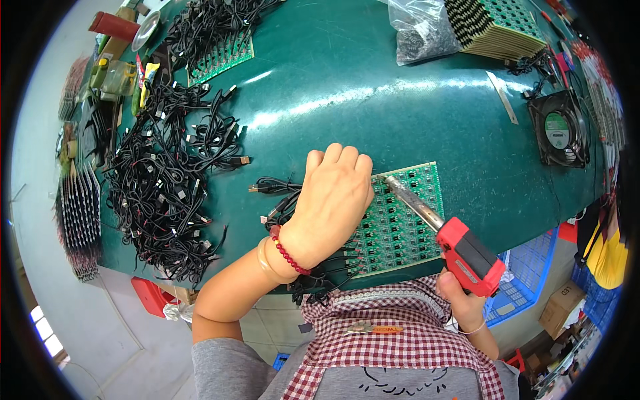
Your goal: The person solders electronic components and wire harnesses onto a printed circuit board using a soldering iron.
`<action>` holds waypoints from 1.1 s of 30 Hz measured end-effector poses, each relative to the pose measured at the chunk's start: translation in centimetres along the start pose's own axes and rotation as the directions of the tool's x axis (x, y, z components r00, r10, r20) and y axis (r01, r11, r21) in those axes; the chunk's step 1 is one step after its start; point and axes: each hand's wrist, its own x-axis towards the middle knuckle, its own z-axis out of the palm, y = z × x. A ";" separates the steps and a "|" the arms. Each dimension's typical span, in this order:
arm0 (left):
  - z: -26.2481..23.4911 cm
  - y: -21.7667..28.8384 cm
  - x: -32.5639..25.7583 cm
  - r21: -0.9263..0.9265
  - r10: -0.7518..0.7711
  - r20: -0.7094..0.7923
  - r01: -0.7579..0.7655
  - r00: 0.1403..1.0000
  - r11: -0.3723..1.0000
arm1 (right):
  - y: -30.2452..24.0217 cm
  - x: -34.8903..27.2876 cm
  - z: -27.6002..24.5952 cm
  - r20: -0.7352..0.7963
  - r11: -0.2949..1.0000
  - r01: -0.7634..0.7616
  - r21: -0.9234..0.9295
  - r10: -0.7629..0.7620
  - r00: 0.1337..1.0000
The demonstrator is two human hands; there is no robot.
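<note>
My right hand (461,301) grips a red and black soldering gun (472,259) by its handle. The gun's metal barrel slants up and left, its tip at the far edge of a green circuit board panel (407,233) bearing rows of small parts. Above the panel's left side is my left hand (337,197), back up and fingers curled closed. What those fingers hold is hidden beneath them. Black USB cables (285,192) lie beside and under my left wrist, and several of their wires run onto the panel's near left edge.
A large heap of black cables (167,180) covers the table's left. More cables lie on another green panel (223,61) at the far left. At the far right are a plastic bag of small parts (423,37) and stacked panels (497,30). A black fan (559,129) stands at the right edge.
</note>
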 end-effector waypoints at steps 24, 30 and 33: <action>-0.5 -0.1 -0.1 0.026 0.035 0.011 -0.036 0.999 0.999 | 0.9 0.0 0.0 -0.048 0.988 0.147 0.039 -0.145 0.988; -0.6 -0.3 -0.5 -0.026 0.007 0.044 -0.006 0.999 1.000 | 1.2 -0.4 -0.1 -0.051 0.990 0.125 0.069 -0.121 0.991; -0.4 -0.3 -0.4 -0.072 -0.002 0.032 0.004 1.000 0.997 | 1.6 -0.5 -0.2 -0.037 0.991 0.124 0.058 -0.122 0.992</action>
